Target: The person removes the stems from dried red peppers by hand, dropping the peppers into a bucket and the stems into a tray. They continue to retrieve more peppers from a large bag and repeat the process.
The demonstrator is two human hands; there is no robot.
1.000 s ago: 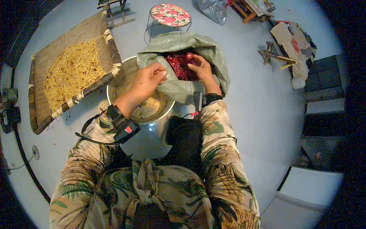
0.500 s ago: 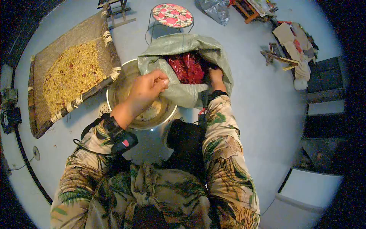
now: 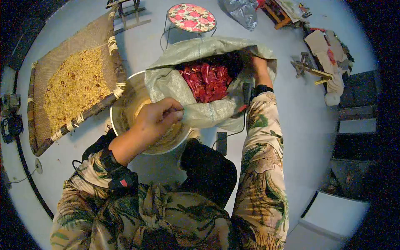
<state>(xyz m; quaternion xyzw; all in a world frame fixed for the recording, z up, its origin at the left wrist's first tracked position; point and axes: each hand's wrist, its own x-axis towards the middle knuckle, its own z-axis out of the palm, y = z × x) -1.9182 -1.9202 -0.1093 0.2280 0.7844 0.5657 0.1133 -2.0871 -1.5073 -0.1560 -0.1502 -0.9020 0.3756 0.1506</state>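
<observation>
A pale green woven sack (image 3: 164, 83) stands with its mouth spread, showing dried red chillies (image 3: 206, 81) inside. My right hand (image 3: 260, 68) reaches into the mouth at the right side, against the rim. Its fingers are hidden in the folds and shadow. My left hand (image 3: 156, 121) is closed, thumb against curled fingers, just in front of the sack's left side. What it pinches, if anything, I cannot make out. Below that hand is a wide metal basin (image 3: 114, 112) with some yellowish material in it, partly covered by the sack and my arm.
On the left, a wood-framed mesh tray (image 3: 93, 102) bears yellow seeds with dark red bits. A round flower-patterned stool (image 3: 191, 17) stands behind the sack. A dark phone-like device (image 3: 221, 143) with a cable is below the sack. A small wooden stool (image 3: 310, 68) is at right.
My right hand has moved right and up, and the sack's mouth is wider, showing more chillies. My left hand has come down toward me, still closed.
</observation>
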